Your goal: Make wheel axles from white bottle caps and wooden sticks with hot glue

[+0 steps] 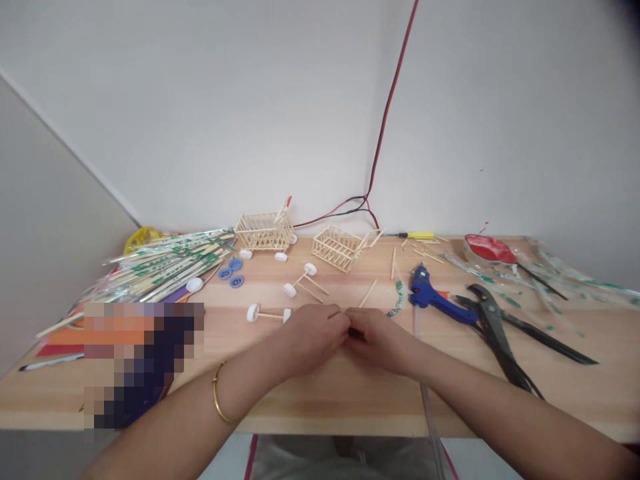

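My left hand (315,340) and my right hand (383,340) meet over the table's front half, fingers curled and fingertips together. Whatever they pinch is hidden behind the fingers. A thin wooden stick (369,293) shows just beyond my right hand; I cannot tell whether it is held or lying. Close to my left hand lies a wheel axle, a stick (270,316) with white round caps (253,313) at its ends. Farther back is another pair of white wheels (310,269) on a stick. Two small carts of sticks stand behind: a wheeled one (263,231) and an open one (343,248).
Blue caps (236,281) and wrapped chopsticks (175,267) are on the left, with a blurred patch in front. On the right lie a blue glue gun (430,297), black pliers (493,327), a red-topped container (490,249) and plastic wrappers (550,280). A yellow-handled screwdriver (420,235) lies by the wall.
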Motion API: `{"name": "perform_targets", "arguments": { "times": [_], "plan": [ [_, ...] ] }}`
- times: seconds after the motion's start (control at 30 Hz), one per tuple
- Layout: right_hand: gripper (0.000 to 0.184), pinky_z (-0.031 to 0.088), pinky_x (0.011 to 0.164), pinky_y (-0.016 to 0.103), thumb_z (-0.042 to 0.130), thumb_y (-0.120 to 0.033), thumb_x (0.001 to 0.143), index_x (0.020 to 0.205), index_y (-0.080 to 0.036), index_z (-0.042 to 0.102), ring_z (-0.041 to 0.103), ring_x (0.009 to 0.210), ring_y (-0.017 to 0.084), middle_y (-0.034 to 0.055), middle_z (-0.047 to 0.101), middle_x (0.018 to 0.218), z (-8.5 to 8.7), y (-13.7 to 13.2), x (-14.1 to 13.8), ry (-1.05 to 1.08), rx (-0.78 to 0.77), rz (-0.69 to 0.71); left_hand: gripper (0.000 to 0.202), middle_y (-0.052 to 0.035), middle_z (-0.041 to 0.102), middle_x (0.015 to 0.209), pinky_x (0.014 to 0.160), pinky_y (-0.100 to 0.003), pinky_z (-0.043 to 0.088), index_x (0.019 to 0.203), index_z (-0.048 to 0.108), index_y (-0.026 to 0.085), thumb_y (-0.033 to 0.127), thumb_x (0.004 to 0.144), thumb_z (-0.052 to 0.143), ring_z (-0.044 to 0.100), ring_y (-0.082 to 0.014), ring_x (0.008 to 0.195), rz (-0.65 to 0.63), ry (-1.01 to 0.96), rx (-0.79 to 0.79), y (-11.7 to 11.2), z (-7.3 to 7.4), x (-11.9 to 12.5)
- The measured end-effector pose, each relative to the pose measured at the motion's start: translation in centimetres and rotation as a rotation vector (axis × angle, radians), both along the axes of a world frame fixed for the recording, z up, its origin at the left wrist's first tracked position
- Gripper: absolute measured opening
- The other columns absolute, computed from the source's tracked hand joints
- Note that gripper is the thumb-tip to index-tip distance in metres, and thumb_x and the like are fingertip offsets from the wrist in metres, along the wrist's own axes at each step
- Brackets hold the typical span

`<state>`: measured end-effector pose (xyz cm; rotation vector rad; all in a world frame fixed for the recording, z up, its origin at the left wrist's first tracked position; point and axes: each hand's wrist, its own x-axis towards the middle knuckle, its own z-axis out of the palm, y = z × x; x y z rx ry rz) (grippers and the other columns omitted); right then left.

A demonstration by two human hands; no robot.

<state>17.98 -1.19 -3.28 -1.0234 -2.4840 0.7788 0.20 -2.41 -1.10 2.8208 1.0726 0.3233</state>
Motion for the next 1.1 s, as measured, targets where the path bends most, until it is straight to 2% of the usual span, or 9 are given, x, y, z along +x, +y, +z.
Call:
{"name": "perform_targets", "arguments": {
  "times": [0.17,0.3,0.37,0.47,0.53,0.6,0.7,0.8,1.1],
  "plan": [
    [0.009,0.04,0.064,0.023,0.053,-0.016,0.081,0.08,-0.017,0.061,0.059,0.073,0.016,0.0042,0.065,0.079,0.3,0.0,-0.1,0.003,-0.001,0.036,0.018,-0.0033,0.063,0.078,0.064,-0.028,0.044,0.08,0.059,0.016,0.029,0.088,0.048,0.06,-0.0165,0.072,-0.005,-0.054,-0.024,0.3,-0.2,-0.2],
    [0.012,0.04,0.066,0.024,0.051,-0.017,0.083,0.084,-0.016,0.063,0.058,0.073,0.015,0.0047,0.065,0.079,0.4,-0.1,0.0,-0.036,0.012,0.054,0.023,-0.0034,0.064,0.077,0.065,-0.026,0.044,0.079,0.06,0.017,0.033,0.089,0.048,0.059,-0.0149,0.073,0.046,-0.194,0.003,1.3,0.8,-1.6],
    [0.012,0.04,0.066,0.024,0.051,-0.017,0.083,0.083,-0.016,0.063,0.057,0.071,0.015,0.0047,0.065,0.078,0.4,0.0,0.1,-0.038,0.023,0.053,0.019,-0.0044,0.064,0.083,0.071,-0.027,0.045,0.083,0.06,0.018,0.028,0.089,0.045,0.059,-0.0154,0.079,0.209,-0.303,0.121,2.4,1.9,-3.2],
    [0.011,0.04,0.067,0.024,0.053,-0.018,0.082,0.082,-0.016,0.063,0.056,0.071,0.014,0.0051,0.065,0.079,0.4,0.1,0.3,-0.017,0.032,0.07,0.023,-0.0113,0.062,0.102,0.086,-0.037,0.042,0.103,0.057,0.015,0.027,0.085,0.05,0.055,-0.024,0.099,0.58,-0.363,0.411,4.4,3.5,-6.1],
    [0.011,0.039,0.067,0.024,0.052,-0.018,0.082,0.082,-0.016,0.063,0.056,0.071,0.014,0.005,0.065,0.079,0.5,0.2,0.4,-0.015,0.028,0.082,0.051,-0.0174,0.054,0.117,0.092,-0.044,0.038,0.125,0.046,0.013,0.027,0.077,0.059,0.048,-0.0315,0.11,0.757,-0.281,0.482,5.8,4.1,-7.8],
    [0.011,0.039,0.066,0.024,0.052,-0.018,0.082,0.081,-0.015,0.063,0.055,0.071,0.014,0.0044,0.064,0.078,0.6,0.3,0.5,-0.019,0.023,0.091,0.072,-0.0219,0.047,0.126,0.093,-0.048,0.035,0.137,0.032,0.011,0.024,0.073,0.062,0.043,-0.0364,0.114,0.846,-0.167,0.475,7.0,3.9,-8.8],
    [0.012,0.037,0.064,0.023,0.051,-0.018,0.082,0.08,-0.015,0.062,0.054,0.069,0.013,0.0036,0.064,0.077,0.7,0.3,0.6,-0.024,0.029,0.092,0.075,-0.0233,0.041,0.132,0.093,-0.051,0.032,0.143,0.023,0.013,0.019,0.075,0.056,0.04,-0.0382,0.117,0.895,-0.036,0.454,7.9,2.9,-9.2],
    [0.011,0.036,0.063,0.022,0.052,-0.018,0.082,0.079,-0.016,0.062,0.053,0.067,0.013,0.003,0.063,0.075,0.8,0.4,0.6,-0.024,0.032,0.083,0.072,-0.023,0.041,0.133,0.095,-0.053,0.029,0.143,0.023,0.014,0.023,0.078,0.053,0.036,-0.0386,0.12,0.9,-0.016,0.473,8.2,1.8,-8.8],
    [0.012,0.034,0.062,0.022,0.052,-0.019,0.082,0.077,-0.016,0.062,0.051,0.065,0.013,0.0029,0.062,0.073,0.9,0.5,0.8,-0.033,0.021,0.084,0.063,-0.0215,0.045,0.128,0.1,-0.05,0.025,0.139,0.03,0.011,0.022,0.08,0.049,0.031,-0.0365,0.125,0.86,-0.02,0.534,9.2,1.0,-8.7]
  ]
}}
